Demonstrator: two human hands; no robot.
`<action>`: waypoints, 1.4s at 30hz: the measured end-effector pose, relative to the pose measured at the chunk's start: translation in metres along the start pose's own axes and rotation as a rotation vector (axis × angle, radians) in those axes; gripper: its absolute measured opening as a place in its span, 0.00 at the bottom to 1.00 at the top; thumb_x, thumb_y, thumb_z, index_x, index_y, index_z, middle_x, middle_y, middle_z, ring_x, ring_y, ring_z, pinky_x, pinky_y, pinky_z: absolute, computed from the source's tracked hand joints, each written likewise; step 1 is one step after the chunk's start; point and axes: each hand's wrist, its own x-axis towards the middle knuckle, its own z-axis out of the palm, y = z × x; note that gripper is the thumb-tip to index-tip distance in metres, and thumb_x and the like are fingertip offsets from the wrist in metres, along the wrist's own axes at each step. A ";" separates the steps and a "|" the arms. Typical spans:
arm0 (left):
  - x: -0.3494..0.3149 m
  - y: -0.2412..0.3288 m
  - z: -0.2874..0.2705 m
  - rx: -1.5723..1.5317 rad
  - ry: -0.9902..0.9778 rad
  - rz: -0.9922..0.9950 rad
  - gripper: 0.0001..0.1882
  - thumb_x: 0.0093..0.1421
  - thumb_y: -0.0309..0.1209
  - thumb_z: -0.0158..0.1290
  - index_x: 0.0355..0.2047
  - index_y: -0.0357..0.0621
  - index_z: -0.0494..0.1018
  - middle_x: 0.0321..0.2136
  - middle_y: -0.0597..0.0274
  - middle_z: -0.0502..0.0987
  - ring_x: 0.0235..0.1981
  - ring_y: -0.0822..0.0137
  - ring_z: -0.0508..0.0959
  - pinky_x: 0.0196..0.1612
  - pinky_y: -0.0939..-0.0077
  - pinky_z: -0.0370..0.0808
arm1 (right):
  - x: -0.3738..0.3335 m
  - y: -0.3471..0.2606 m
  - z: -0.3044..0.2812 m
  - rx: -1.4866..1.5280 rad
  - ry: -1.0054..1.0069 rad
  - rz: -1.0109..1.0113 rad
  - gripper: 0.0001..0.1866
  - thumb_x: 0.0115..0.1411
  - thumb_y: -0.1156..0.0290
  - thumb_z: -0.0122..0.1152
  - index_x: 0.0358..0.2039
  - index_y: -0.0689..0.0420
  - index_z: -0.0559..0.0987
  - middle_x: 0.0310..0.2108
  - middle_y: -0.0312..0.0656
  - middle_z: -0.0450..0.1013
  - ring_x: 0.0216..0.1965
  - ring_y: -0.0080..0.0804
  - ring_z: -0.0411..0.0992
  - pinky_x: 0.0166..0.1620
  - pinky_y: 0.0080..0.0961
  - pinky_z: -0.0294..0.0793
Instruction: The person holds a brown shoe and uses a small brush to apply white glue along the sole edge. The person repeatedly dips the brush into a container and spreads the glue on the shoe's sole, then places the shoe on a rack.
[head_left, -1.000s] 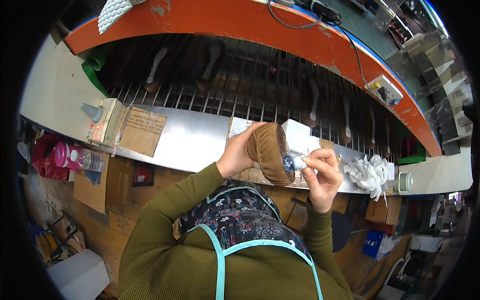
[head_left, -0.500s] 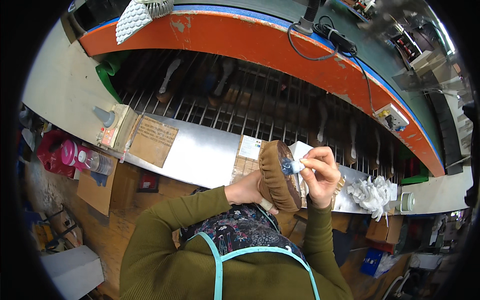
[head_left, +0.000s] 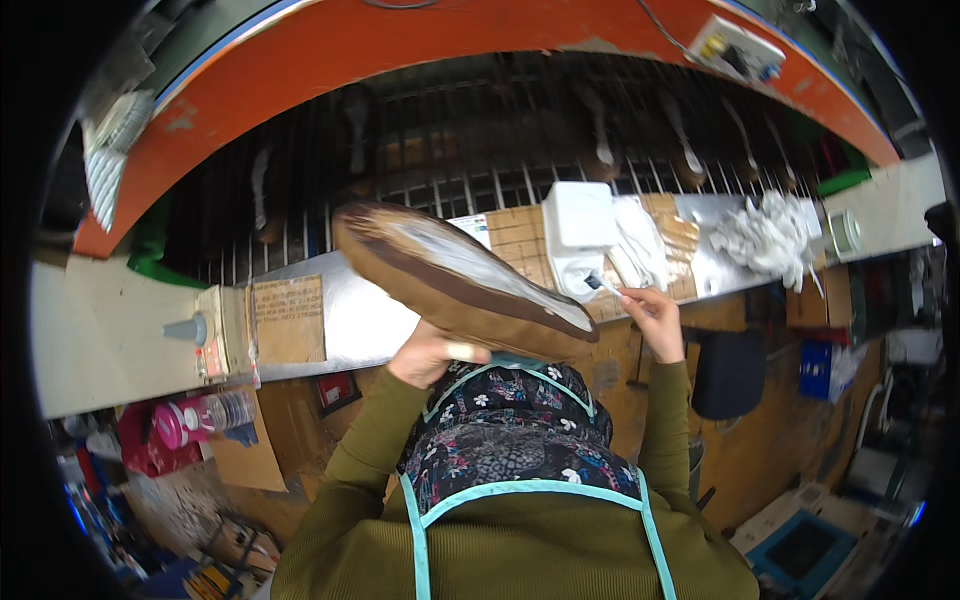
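Over the near edge of the work surface, my left hand (head_left: 425,358) grips a brown shoe (head_left: 430,300) from below. Its underside is turned up, and a whitish coating covers the middle. My fingers under the shoe are partly hidden; a pale wrap circles one of them. To the right, my right hand (head_left: 655,318) pinches the pale handle of a small brush (head_left: 606,288). The brush's dark tip is at the round opening of a white plastic container (head_left: 580,215). Whether the tip touches the liquid inside cannot be made out.
Beside the container lie a folded white cloth (head_left: 636,240) and a crumpled white cloth heap (head_left: 765,235). Cardboard (head_left: 287,318) covers part of the metal ledge (head_left: 385,325). Beyond is a rod rack (head_left: 530,185) with several shoes under an orange frame (head_left: 420,35). A pink-lidded bottle (head_left: 195,420) is at left.
My right hand has drawn the brush off the shoe and taken it to the white container. The shoe has swung left and flattened, its underside now showing. The view has shifted.
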 end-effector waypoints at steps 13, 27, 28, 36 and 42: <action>-0.006 0.079 0.031 -0.391 -0.641 0.231 0.38 0.61 0.45 0.52 0.64 0.44 0.48 0.55 0.43 0.62 0.55 0.49 0.68 0.61 0.44 0.61 | 0.014 0.043 0.049 -0.874 0.393 -0.462 0.02 0.52 0.68 0.64 0.27 0.47 0.82 0.25 0.34 0.72 0.26 0.34 0.70 0.40 0.36 0.57; 0.011 0.016 0.019 -0.166 0.171 0.440 0.49 0.55 0.69 0.42 0.63 0.40 0.54 0.54 0.51 0.67 0.49 0.54 0.74 0.52 0.61 0.74 | 0.014 0.038 0.014 0.478 -0.202 0.260 0.07 0.60 0.69 0.60 0.34 0.59 0.80 0.25 0.34 0.75 0.24 0.16 0.68 0.27 0.13 0.64; 0.019 0.008 0.005 -0.221 0.068 0.410 0.48 0.55 0.67 0.46 0.62 0.41 0.57 0.54 0.52 0.68 0.51 0.58 0.72 0.55 0.62 0.71 | 0.012 0.024 0.015 0.490 -0.164 0.165 0.05 0.59 0.71 0.61 0.33 0.59 0.80 0.25 0.34 0.75 0.25 0.16 0.69 0.28 0.12 0.65; 0.040 0.025 0.038 -0.010 -0.069 0.508 0.49 0.48 0.62 0.59 0.61 0.41 0.59 0.55 0.54 0.68 0.53 0.60 0.72 0.55 0.63 0.72 | -0.034 -0.173 0.005 -0.182 0.564 -0.842 0.12 0.47 0.76 0.70 0.34 0.54 0.84 0.31 0.35 0.74 0.32 0.27 0.69 0.42 0.26 0.61; 0.033 0.032 0.067 0.138 0.033 0.614 0.57 0.38 0.62 0.65 0.60 0.37 0.57 0.50 0.55 0.70 0.49 0.62 0.74 0.52 0.66 0.73 | -0.044 -0.192 0.032 0.236 0.272 -0.764 0.09 0.51 0.81 0.66 0.35 0.60 0.83 0.37 0.38 0.68 0.28 0.20 0.69 0.30 0.14 0.70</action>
